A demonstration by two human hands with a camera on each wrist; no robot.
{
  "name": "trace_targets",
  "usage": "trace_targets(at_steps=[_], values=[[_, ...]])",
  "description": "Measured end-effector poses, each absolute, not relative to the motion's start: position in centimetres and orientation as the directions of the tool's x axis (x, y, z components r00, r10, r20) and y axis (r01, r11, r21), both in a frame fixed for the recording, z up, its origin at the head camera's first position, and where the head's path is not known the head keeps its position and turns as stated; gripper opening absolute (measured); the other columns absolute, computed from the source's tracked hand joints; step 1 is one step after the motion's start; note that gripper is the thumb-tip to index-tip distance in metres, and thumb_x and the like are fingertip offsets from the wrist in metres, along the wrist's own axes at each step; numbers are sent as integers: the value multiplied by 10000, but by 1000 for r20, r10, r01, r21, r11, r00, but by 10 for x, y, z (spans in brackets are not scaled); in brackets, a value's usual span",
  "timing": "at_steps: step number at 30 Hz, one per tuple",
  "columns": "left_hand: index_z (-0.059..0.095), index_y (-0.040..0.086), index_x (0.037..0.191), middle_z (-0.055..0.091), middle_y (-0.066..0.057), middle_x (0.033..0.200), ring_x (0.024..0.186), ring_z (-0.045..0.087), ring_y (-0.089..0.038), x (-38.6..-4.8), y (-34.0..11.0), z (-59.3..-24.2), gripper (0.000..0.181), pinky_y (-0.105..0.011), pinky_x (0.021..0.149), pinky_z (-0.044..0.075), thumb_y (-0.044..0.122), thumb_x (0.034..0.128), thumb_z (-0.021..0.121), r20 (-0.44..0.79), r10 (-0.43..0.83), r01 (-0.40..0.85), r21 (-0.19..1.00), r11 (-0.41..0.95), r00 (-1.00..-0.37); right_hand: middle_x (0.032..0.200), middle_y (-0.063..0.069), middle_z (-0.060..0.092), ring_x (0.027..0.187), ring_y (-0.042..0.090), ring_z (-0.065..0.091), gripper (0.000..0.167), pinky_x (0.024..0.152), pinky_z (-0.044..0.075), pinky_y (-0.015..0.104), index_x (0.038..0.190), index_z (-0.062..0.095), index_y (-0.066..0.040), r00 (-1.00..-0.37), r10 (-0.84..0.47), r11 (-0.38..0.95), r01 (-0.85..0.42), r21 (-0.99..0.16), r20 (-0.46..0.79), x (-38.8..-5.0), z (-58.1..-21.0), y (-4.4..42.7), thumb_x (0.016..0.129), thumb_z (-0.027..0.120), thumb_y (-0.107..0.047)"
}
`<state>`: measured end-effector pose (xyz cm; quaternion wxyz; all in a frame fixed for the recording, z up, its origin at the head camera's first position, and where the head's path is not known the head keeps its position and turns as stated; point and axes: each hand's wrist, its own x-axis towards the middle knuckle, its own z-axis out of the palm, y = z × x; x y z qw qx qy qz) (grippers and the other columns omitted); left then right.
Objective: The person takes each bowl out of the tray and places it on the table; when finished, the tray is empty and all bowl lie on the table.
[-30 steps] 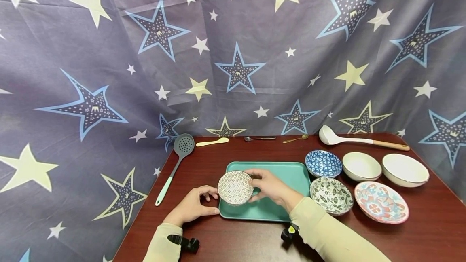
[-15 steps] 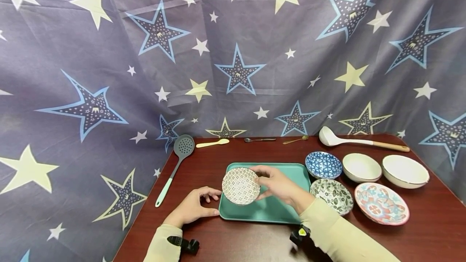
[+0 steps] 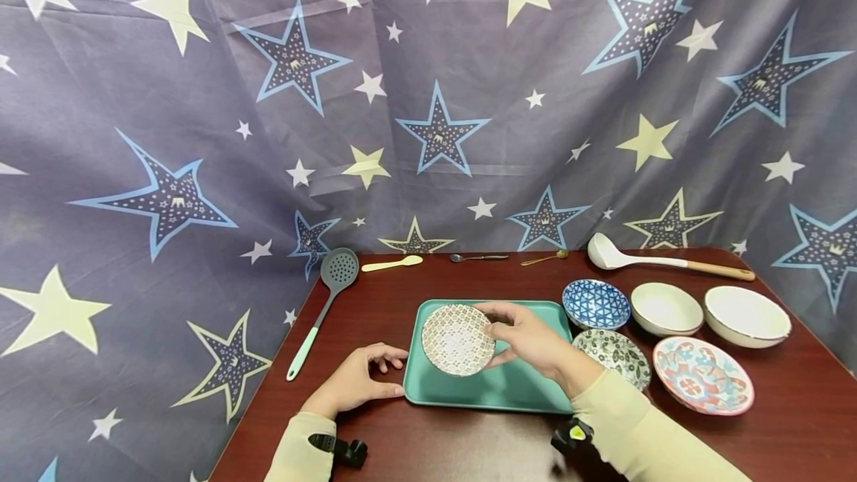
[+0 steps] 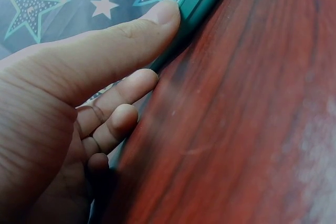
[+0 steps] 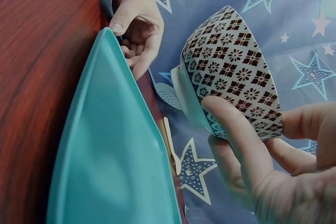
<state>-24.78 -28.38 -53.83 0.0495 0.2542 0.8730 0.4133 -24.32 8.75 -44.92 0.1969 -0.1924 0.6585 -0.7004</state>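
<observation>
A small bowl point(image 3: 458, 341) with a brown-and-white flower pattern is tilted above the green tray point(image 3: 448, 390). My right hand point(image 3: 532, 344) grips the bowl's right side, thumb by the rim and fingers on the outer wall. Seen from the right wrist, the patterned outside of the bowl point(image 5: 231, 72) and its foot ring hang apart from the tray point(image 5: 110, 145). At the tray's left edge is my left hand point(image 3: 364, 379). In the left wrist view its thumb touches the tray's rim point(image 4: 202, 6), the other fingers loosely bent beside it.
Right of the tray stand a blue bowl point(image 3: 596, 304), a leaf-patterned bowl point(image 3: 614, 354), white bowls point(image 3: 666, 309) and a floral dish point(image 3: 703, 376). A ladle point(image 3: 605, 251) and small spoons point(image 3: 391, 264) lie at the back. A slotted turner point(image 3: 338, 269) lies left.
My right hand has carried the bowl rightward over the tray, away from my left hand. The left hand stays at the tray's left edge, and the tray has not visibly moved.
</observation>
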Motion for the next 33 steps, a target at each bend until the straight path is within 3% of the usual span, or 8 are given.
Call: trace_targets(at_steps=[11, 22, 33], values=[[717, 284, 1310, 707, 121, 1094, 952, 615, -150, -250, -285, -539, 560, -305, 873, 502, 397, 804, 929, 124, 486, 403, 748, 526, -865, 1449, 300, 498, 1140, 405, 635, 455, 793, 598, 574, 1523, 485, 27, -868, -496, -56, -10, -998, 37, -240, -429, 111, 1074, 519, -37], [712, 267, 1322, 706, 113, 1102, 954, 609, -151, -249, -286, -540, 570, -304, 879, 496, 403, 810, 922, 115, 490, 399, 750, 528, -864, 1386, 300, 534, 1053, 345, 665, 436, 764, 602, 572, 1509, 507, 16, -888, -452, -40, -71, -997, 81, -234, -418, 139, 1077, 522, -43], [715, 254, 1310, 710, 61, 1104, 954, 608, -229, -247, -283, -538, 546, -341, 864, 490, 324, 814, 931, 132, 493, 400, 775, 489, -860, 1417, 281, 504, 1040, 271, 678, 447, 762, 610, 547, 1519, 495, 4, -914, -388, 3, -128, -992, 117, -223, -410, 174, 1090, 554, -108]])
